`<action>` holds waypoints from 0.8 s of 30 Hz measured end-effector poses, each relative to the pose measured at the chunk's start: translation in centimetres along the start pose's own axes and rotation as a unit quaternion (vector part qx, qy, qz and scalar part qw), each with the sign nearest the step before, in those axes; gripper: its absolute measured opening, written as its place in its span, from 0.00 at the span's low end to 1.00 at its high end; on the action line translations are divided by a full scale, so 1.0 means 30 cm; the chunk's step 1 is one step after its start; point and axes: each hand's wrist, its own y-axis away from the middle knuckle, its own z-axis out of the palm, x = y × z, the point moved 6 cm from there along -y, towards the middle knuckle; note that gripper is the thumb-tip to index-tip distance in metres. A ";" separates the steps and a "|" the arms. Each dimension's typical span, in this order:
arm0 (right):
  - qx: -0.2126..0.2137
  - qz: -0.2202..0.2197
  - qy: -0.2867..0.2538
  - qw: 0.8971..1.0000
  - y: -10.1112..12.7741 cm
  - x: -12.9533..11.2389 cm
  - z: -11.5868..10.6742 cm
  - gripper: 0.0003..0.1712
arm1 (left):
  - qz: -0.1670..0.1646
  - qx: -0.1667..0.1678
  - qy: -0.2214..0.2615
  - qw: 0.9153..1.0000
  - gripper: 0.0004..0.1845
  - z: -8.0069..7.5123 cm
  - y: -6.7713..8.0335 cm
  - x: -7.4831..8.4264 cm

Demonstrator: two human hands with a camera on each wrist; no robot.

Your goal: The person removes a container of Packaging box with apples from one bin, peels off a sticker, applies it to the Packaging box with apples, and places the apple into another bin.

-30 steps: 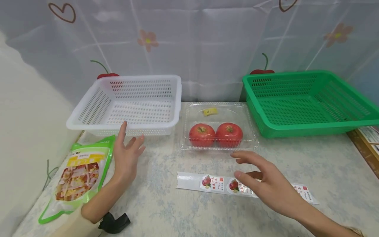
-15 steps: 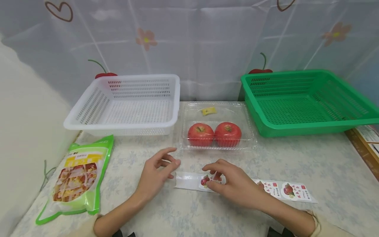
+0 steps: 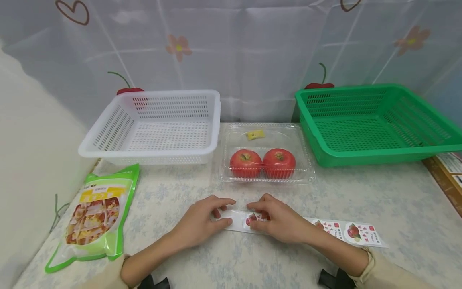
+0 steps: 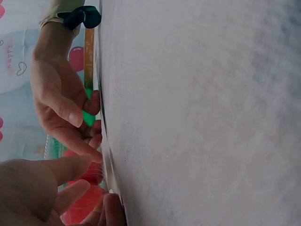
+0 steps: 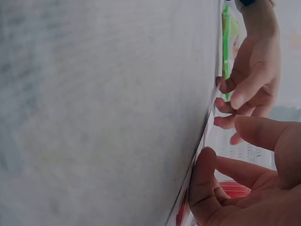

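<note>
A strip of backing paper with apple stickers [image 3: 361, 233] lies across the table in front of me. My left hand [image 3: 200, 220] is at the strip's left end, thumb and forefinger apart, other fingertips down by the paper. Over the first sticker rests my right hand [image 3: 283, 222], covering the strip's middle. In the right wrist view its fingertips touch the strip, while the thumb [image 5: 258, 132] stands clear of it. The left wrist view has both hands low over the table, loosely bent. Behind the strip sits a clear clamshell box [image 3: 281, 134] with two red apples [image 3: 279, 162].
A white basket [image 3: 155, 154] stands at the back left, a green basket [image 3: 379, 152] at the back right. A green-edged food pouch [image 3: 95, 216] lies at the left. A small yellow label [image 3: 256, 135] is on the box's upper part. A patterned curtain [image 3: 260, 60] hangs behind.
Both hands have come down and inward to the sticker strip. The left moved right and nearer from beside the white basket; the right moved left along the strip.
</note>
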 end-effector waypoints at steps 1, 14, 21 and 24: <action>-0.003 0.000 0.000 1.000 -0.001 0.002 0.001 0.26 | 0.000 -0.006 -0.003 1.000 0.21 0.003 -0.002 -0.002; -0.023 -0.013 -0.039 0.999 0.001 0.016 0.002 0.20 | -0.009 -0.030 -0.034 0.999 0.25 0.019 -0.004 -0.003; -0.009 -0.017 -0.038 0.999 0.002 0.023 0.001 0.09 | -0.007 -0.030 -0.032 0.999 0.23 0.021 0.000 -0.001; -0.005 -0.019 -0.040 0.999 0.001 0.025 0.000 0.13 | -0.006 -0.028 -0.036 0.999 0.22 0.023 0.000 -0.001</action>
